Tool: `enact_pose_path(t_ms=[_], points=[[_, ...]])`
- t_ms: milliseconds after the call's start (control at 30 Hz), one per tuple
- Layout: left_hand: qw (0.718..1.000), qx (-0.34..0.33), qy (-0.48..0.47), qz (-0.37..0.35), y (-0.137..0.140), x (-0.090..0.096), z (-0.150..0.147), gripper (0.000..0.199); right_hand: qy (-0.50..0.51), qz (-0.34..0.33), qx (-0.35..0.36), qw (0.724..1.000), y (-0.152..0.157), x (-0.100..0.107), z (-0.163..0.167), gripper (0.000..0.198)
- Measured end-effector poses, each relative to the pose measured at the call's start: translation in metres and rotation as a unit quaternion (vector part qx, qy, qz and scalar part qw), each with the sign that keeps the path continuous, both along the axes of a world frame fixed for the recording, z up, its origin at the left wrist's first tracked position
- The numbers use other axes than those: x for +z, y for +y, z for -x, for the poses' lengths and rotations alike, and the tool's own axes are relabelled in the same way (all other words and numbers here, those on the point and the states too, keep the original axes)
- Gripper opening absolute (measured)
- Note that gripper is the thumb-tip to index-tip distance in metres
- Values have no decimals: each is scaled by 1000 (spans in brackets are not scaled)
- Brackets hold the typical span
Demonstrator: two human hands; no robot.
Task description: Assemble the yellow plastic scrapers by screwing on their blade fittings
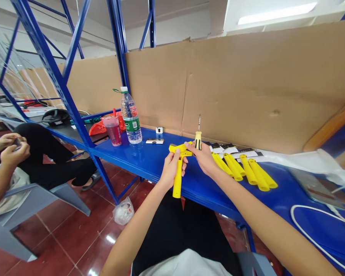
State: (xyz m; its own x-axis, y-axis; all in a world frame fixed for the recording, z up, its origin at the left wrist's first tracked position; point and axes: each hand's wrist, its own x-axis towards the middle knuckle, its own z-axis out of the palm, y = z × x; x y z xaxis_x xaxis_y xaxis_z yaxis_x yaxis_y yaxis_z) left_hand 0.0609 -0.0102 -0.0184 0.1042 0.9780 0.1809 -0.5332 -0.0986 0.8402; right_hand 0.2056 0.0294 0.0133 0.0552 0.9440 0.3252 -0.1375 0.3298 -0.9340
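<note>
Over the front of the blue table, my left hand [170, 167] is closed round the neck of a yellow T-shaped scraper [177, 182], its handle pointing down. My right hand [204, 157] has its fingertips on the right end of the scraper's head. That same hand also grips a screwdriver [198, 140] with a cream and black handle, its shaft pointing up. Several yellow tube handles [251, 172] lie in a row to the right of my right hand. Behind them are black and white flat packets [230, 148], partly covered.
A water bottle [131, 119] and a cup with red drink [112, 130] stand left. A small white device [159, 130] and a flat strip [155, 141] lie behind my hands. White cable [297, 226] curls at right. A seated person [10, 153] holds a phone at far left.
</note>
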Motion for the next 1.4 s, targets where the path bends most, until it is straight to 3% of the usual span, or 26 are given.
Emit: enact_pose_path(t_ms=[300,700,867,1133,1400], points=[[1000,-3,-16,-13,1,-3,2,59,8,-9,-43,999,1,5,-2,64],[999,10,-26,-17,-1,0,0,58,-108,-35,-16,993,-6,9,-3,52],[999,7,-29,-35,-3,1,1,58,-96,-61,19,993,-8,11,-6,42],[998,-10,2,-54,-3,-3,1,56,-133,-72,-17,988,-6,14,-11,47],[999,-4,0,-53,-4,-2,0,60,-140,-78,6,987,-9,18,-13,56]])
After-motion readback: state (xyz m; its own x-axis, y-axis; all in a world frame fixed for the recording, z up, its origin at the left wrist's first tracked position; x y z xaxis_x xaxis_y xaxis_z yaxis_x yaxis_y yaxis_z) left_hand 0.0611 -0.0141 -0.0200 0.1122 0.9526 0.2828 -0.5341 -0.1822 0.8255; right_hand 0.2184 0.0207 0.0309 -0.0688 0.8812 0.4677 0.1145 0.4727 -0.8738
